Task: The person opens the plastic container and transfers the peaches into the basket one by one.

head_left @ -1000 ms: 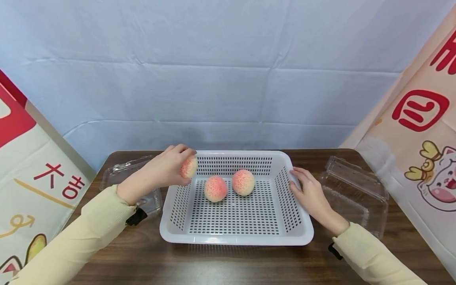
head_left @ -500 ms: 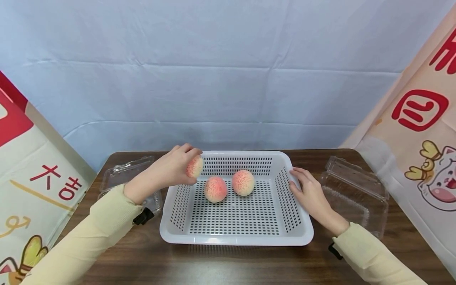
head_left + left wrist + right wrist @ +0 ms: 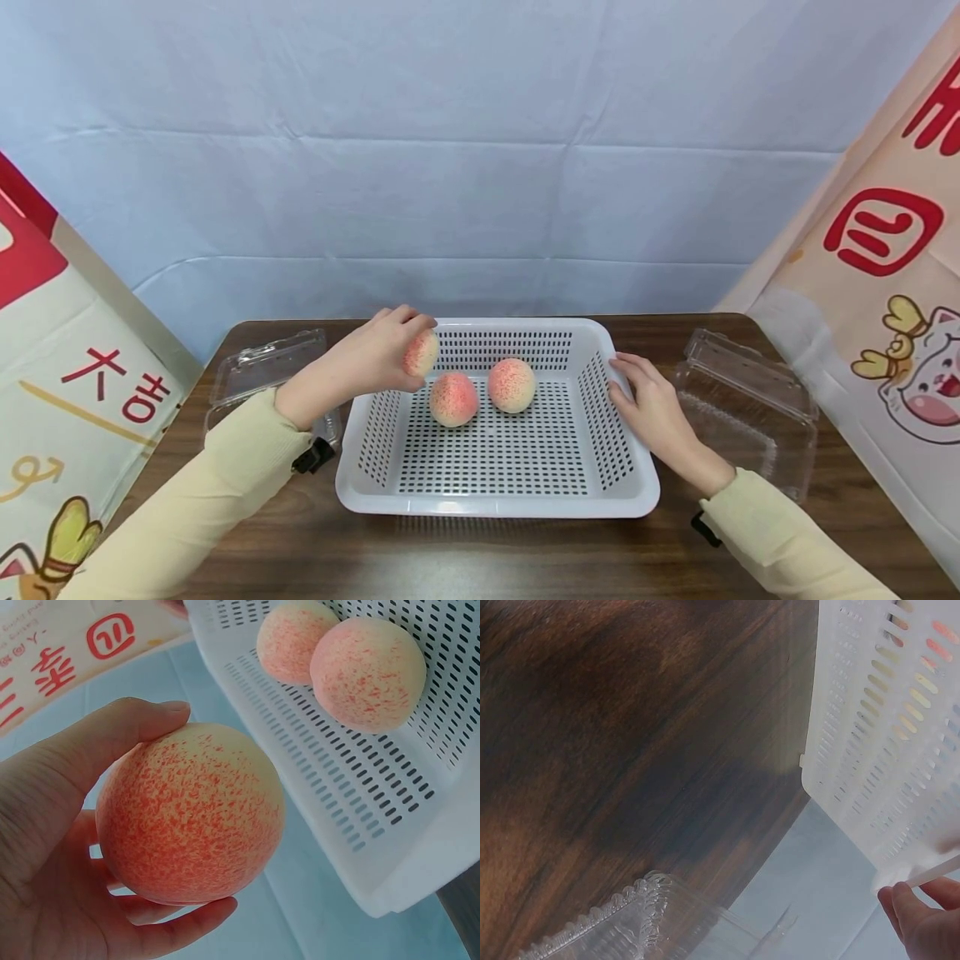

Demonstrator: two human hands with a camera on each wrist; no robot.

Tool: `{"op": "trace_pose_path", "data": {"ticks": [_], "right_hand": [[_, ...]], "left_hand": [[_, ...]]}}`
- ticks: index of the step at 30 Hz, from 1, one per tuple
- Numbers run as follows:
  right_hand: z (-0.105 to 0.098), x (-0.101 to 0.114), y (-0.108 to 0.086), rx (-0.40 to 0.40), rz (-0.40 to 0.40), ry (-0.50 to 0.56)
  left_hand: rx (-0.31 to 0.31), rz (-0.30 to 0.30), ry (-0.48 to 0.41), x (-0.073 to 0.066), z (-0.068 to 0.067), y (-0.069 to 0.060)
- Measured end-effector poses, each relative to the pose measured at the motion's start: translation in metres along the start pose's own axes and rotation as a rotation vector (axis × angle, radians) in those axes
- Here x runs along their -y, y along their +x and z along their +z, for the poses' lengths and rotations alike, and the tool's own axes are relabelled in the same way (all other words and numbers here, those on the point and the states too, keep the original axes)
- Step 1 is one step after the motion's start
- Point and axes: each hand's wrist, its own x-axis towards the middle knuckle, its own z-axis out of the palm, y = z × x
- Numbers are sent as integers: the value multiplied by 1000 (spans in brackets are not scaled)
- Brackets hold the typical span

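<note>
My left hand [image 3: 382, 350] holds a pink-and-cream speckled peach [image 3: 421, 353] over the left side of a white perforated plastic basket [image 3: 498, 505]. In the left wrist view, the thumb lies along one side of the peach [image 3: 191, 814] and the fingers curl round the other. Two similar peaches lie on the basket floor, a pinker left peach [image 3: 453, 399] and a paler right peach [image 3: 512, 385]. On the basket's right side, my right hand [image 3: 656, 408] grips the rim; the right wrist view shows its fingers [image 3: 911, 911] at the rim's edge.
A clear plastic clamshell box [image 3: 746, 408] stands on the brown wooden table [image 3: 450, 558] to the right. Another clear plastic box [image 3: 262, 367] lies at the left, partly behind the left arm. A pale blue cloth [image 3: 480, 167] hangs behind the table.
My left hand has moved rightward with the peach, from the basket's left rim to further over its inside. The right hand, the basket and the two peaches in it stay put.
</note>
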Motion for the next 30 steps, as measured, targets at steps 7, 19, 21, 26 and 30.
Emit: {"op": "trace_pose_path", "data": {"ticks": [7, 19, 21, 26, 30], "right_hand": [[0, 0, 0, 3, 1, 2], [-1, 2, 1, 6, 10, -2], [-1, 2, 1, 8, 13, -3], [-1, 2, 0, 7, 9, 1], [-2, 2, 0, 6, 4, -1]], "left_hand": [[-5, 14, -9, -5, 3, 3], [-6, 46, 12, -13, 7, 9], [-7, 52, 24, -14, 7, 10], [15, 44, 29, -17, 8, 14], [31, 45, 14, -19, 10, 16]]}}
